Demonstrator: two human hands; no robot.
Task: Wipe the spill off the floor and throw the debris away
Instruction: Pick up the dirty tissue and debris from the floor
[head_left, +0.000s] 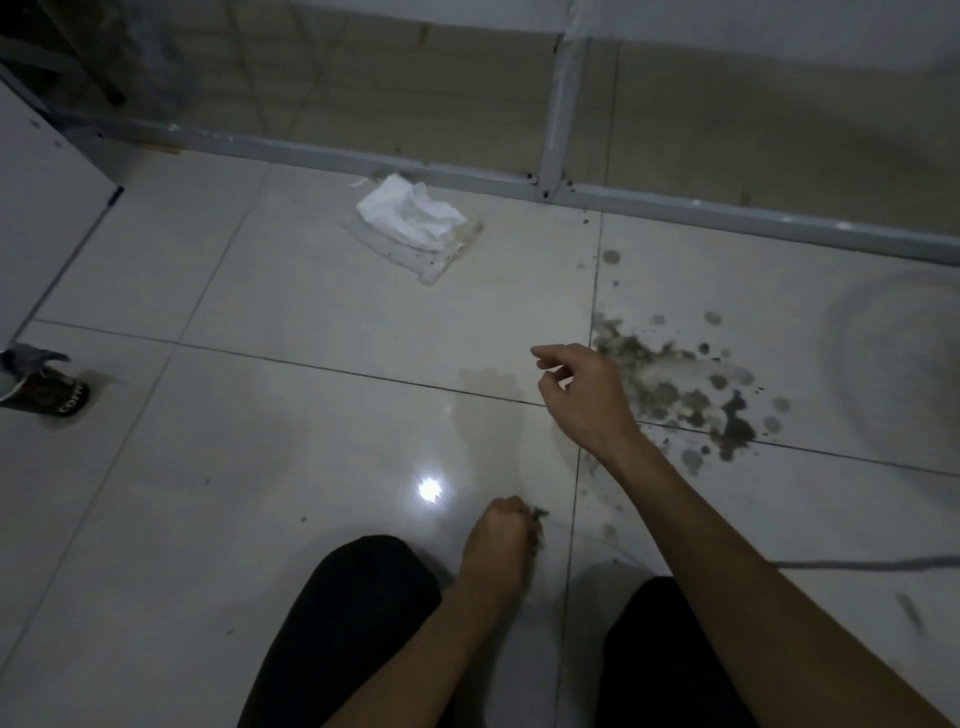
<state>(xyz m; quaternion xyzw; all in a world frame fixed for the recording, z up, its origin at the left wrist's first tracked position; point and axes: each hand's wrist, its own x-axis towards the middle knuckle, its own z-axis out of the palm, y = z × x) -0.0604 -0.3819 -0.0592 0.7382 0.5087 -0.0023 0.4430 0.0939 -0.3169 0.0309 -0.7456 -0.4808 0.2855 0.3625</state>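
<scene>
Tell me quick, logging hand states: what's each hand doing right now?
Left hand: closed in a fist on some dark debris.
Right hand: open, fingers loosely spread, holding nothing, beside the dark spill.

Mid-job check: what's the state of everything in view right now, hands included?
Spill: dark, wet, spattered on the floor, not yet wiped.
Tissue: crumpled, stained at one edge, lying by the metal frame.
Can: tipped on its side at the left edge, small puddle under it.
Left hand: closed on dark debris.
Right hand: open, empty, beside the spill.
</scene>
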